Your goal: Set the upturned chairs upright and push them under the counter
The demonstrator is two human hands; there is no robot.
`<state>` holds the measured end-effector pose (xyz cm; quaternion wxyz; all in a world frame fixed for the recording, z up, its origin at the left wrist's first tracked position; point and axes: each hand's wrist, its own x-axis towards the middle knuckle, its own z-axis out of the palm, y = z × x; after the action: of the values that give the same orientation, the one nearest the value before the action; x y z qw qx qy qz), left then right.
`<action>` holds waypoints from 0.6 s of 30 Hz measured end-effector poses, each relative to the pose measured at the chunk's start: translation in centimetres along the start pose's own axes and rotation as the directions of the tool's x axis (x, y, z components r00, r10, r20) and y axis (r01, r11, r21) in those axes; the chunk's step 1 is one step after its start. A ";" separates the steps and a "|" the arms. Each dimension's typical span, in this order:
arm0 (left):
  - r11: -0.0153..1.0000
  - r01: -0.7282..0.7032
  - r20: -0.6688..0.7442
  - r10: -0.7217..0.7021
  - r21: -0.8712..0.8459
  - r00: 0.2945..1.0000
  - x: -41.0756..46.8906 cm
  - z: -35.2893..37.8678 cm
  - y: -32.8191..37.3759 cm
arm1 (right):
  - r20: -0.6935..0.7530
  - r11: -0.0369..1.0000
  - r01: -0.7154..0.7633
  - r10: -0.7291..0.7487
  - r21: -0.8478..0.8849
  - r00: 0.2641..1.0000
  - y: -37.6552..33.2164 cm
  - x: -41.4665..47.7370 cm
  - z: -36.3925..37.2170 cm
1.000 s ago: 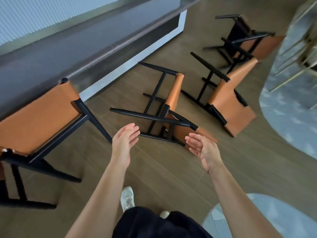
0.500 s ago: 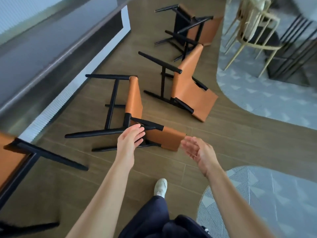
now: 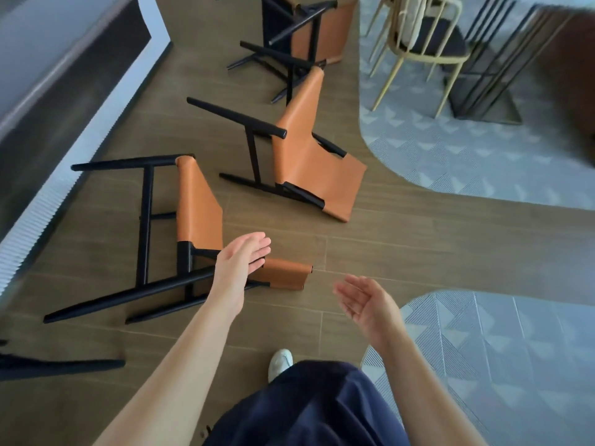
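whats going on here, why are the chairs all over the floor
A person is bending toward the nearest chair, which lies on its side on the wooden floor beside the counter. The left hand is open over the chair's frame, and the right hand is open and holds nothing. Neither hand grips the chair yet. A second chair and a third chair lie tipped further along, so none of the three is upright.
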<state>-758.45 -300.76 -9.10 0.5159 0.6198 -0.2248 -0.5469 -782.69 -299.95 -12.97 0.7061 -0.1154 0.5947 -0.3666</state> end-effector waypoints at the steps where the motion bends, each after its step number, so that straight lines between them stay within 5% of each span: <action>1: 1.000 -0.004 0.007 0.004 0.011 1.000 0.5 0.7 -0.1 | -0.009 1.000 -0.016 0.016 0.002 1.000 -0.2 0.5 -0.6; 8: 0.999 0.007 -0.025 -0.006 0.051 1.000 3.1 6.9 -0.7 | 0.082 0.992 -0.058 0.068 -0.114 0.994 -5.6 5.6 -3.0; 18: 0.982 -0.018 -0.362 -0.053 -0.189 0.931 3.7 17.8 -3.4 | 0.280 0.837 -0.065 0.254 -0.543 0.926 -16.1 10.6 -8.8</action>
<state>-774.45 -309.65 -11.47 0.6003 0.6609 -0.0665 -0.4455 -796.69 -315.85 -13.62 0.7681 -0.3143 0.5481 -0.1038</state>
